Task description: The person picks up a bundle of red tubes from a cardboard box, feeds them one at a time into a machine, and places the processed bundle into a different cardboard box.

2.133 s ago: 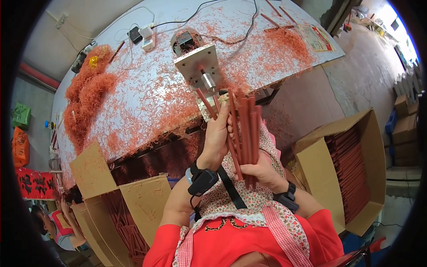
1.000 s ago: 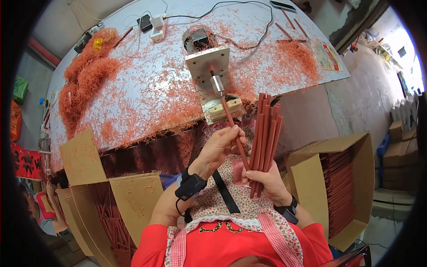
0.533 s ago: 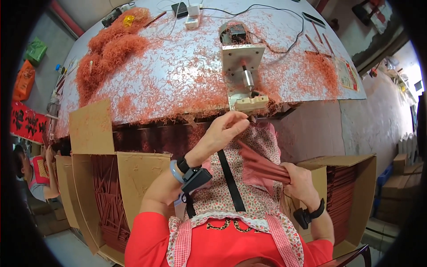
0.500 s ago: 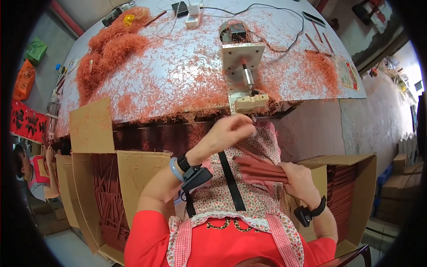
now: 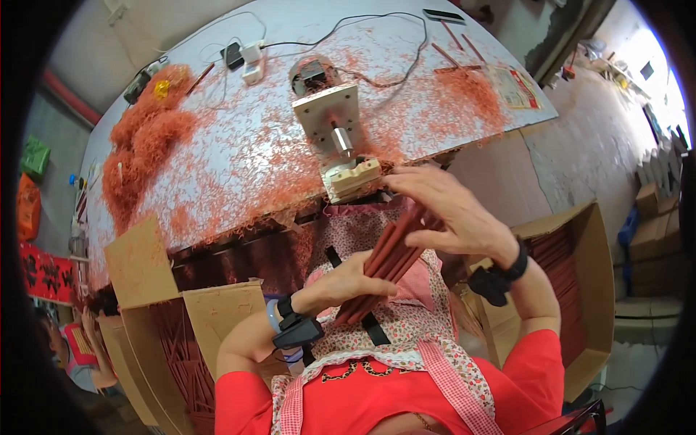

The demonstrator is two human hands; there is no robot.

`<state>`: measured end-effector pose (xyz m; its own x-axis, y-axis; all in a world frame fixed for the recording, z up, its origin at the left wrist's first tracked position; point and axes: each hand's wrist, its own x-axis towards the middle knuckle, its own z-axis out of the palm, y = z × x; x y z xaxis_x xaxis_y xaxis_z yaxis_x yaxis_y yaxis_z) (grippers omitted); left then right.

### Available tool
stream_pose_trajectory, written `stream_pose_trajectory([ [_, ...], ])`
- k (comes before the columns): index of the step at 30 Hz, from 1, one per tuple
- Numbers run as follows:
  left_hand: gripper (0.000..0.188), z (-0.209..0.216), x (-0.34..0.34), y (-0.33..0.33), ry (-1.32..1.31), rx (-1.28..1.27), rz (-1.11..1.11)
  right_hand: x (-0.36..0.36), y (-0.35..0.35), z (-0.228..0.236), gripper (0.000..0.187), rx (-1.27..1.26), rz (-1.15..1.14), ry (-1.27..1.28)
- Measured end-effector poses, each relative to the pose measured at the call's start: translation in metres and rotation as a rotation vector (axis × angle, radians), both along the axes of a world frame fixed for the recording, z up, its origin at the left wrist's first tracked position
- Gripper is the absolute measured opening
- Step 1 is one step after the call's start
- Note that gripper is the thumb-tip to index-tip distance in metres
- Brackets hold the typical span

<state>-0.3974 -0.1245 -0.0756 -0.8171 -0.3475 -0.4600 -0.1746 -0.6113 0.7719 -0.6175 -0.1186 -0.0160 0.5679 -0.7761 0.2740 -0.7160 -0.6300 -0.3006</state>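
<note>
A bundle of thin reddish-brown sticks slants across my lap, in front of the apron. My left hand is closed around its lower part, thumb across the sticks. My right hand curves round the upper ends, with its thumb against the near side and its fingers on the far side; the fingertips come close to a cream notched block at the table's edge. Behind that block stands a small motor with an upright metal plate and a shiny pointed shaft.
Curly red shavings are heaped on the white table and scattered across it. Open cardboard boxes of similar sticks stand at my left and right. A cable runs along the back. Another person sits far left.
My left hand has come down from near the block and taken hold of the stick bundle. My right hand has moved up to the bundle's upper ends. The view has turned and shifted.
</note>
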Motion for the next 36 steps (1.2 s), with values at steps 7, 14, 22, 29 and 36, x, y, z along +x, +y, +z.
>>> stream_pose_trajectory([
  [7,0.028,-0.001,-0.006,-0.024,0.087,-0.022,0.411,0.035,0.002,-0.071,0.049,0.425,-0.316,-1.066],
  [14,0.027,-0.003,-0.005,-0.041,0.078,-0.270,0.700,0.066,0.021,-0.103,0.035,0.272,-0.329,-0.592],
  [22,0.031,-0.025,0.022,-0.025,0.009,0.021,0.666,0.070,0.024,-0.101,0.018,0.782,-0.410,-1.202],
  [29,0.033,-0.041,0.039,0.012,0.084,0.296,0.667,0.071,0.031,-0.078,0.020,1.204,-0.384,-1.551],
  [36,0.031,-0.031,0.037,0.002,0.079,0.216,0.665,0.079,-0.006,-0.066,0.023,1.171,-0.401,-1.581],
])
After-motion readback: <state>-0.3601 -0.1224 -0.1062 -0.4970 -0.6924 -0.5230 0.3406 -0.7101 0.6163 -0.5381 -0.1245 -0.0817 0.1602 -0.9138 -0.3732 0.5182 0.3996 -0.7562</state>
